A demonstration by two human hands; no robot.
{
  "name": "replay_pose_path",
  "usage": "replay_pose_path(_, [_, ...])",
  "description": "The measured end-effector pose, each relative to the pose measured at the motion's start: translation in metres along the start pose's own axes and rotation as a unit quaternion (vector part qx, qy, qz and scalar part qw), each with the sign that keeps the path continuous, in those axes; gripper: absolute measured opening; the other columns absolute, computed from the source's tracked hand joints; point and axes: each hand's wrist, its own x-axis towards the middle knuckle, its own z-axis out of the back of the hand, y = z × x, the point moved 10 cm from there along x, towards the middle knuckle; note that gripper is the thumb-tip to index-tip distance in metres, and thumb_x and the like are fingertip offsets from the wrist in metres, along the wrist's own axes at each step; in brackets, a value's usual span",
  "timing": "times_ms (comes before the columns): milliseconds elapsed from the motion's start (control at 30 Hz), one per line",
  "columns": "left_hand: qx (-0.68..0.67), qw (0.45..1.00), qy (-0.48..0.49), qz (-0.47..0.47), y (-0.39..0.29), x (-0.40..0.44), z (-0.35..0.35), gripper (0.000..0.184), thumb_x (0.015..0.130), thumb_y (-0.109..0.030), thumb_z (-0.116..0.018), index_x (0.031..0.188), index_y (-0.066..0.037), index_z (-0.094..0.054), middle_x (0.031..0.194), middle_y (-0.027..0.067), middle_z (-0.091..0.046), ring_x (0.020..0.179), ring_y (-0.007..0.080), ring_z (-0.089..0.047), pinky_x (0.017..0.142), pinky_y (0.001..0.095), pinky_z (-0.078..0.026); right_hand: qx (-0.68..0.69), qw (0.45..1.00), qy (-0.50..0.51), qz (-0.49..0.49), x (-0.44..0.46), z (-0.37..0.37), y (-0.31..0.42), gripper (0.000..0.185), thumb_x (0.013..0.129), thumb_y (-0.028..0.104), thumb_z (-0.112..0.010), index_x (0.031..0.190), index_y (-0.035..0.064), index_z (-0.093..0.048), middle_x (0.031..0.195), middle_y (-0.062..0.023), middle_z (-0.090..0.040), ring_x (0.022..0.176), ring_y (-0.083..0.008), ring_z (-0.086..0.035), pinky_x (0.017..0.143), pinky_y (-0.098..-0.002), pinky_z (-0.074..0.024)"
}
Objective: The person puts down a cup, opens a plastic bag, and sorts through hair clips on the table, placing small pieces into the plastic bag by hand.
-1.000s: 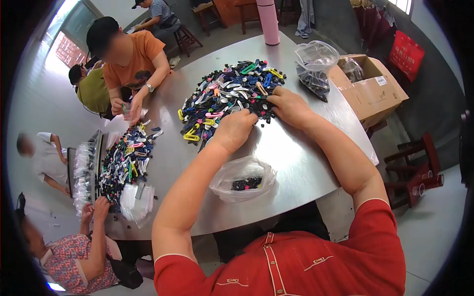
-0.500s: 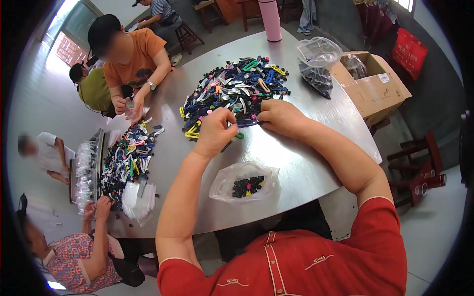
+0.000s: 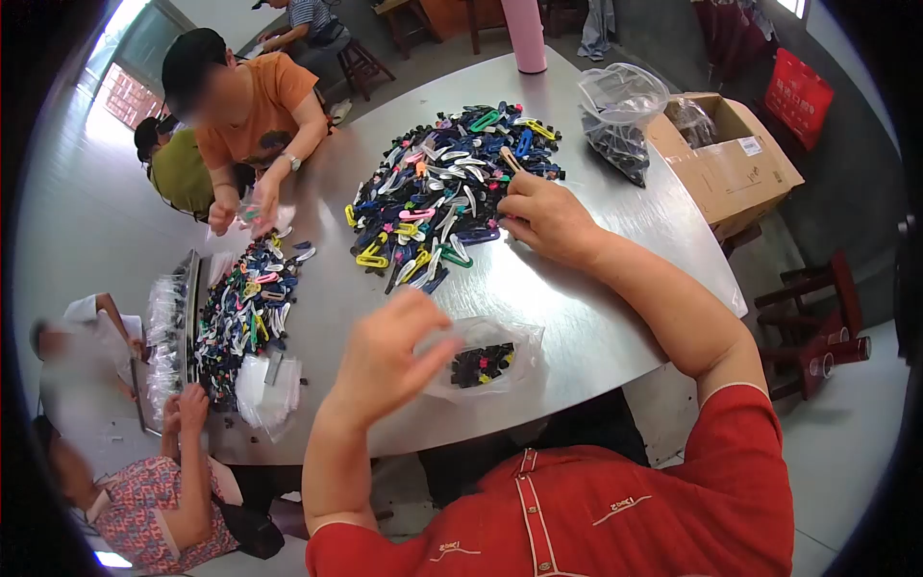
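Observation:
A big heap of hair clips [image 3: 433, 188], black, white, yellow, green and other colours, lies on the metal table. My right hand [image 3: 556, 221] is at the heap's right edge, its fingers curled together among the clips; what they hold, if anything, is hidden. A little blurred, my left hand [image 3: 385, 356] hangs above the table on the near side of the heap, thumb and fingers apart and nothing visible between them. Just right of it, partly behind its thumb, sits an open clear plastic bag [image 3: 524, 358] with small black, yellow and pink pieces [image 3: 481, 365] inside.
A pink bottle [image 3: 525, 37], a clear bag of dark pieces [image 3: 620, 125] and a cardboard box [image 3: 731, 163] stand at the far right. On the left, another clip pile [image 3: 252, 308] lies by clear packets [image 3: 269, 394]. Co-workers in orange [image 3: 264, 96] and patterned [image 3: 149, 510] tops handle things there.
My left hand has moved from the heap back toward me, beside the plastic bag, and its fingers have parted. My right hand stays at the heap's edge, shifted slightly.

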Motion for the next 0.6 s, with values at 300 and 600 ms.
replay_pose_path(300, [0.117,0.992,0.035,-0.009,0.090,0.111,-0.071,0.013,0.083,-0.009,-0.071,0.096,-0.005,-0.071,0.099,0.0111,-0.065,0.094,0.0329,-0.066,0.081,0.0437,-0.052,-0.037,0.992,-0.105,-0.053,0.000,0.033,-0.031,0.014,0.085,0.011,-0.073,0.097,0.0056,-0.068,0.095,-0.0126,-0.060,0.087,-0.0341,-0.063,0.075,-0.0431,-0.0518])
replay_pose_path(600, [0.004,0.999,-0.036,-0.001,0.090,0.099,-0.033,0.016,0.079,-0.010,-0.071,0.090,-0.001,-0.065,0.088,0.0139,-0.064,0.083,0.0326,-0.065,0.075,0.0413,-0.051,-0.017,0.994,-0.084,-0.062,0.005,0.015,-0.029,0.014,0.084,0.011,-0.072,0.096,0.0056,-0.066,0.095,-0.0141,-0.059,0.087,-0.0367,-0.063,0.075,-0.0445,-0.0516])
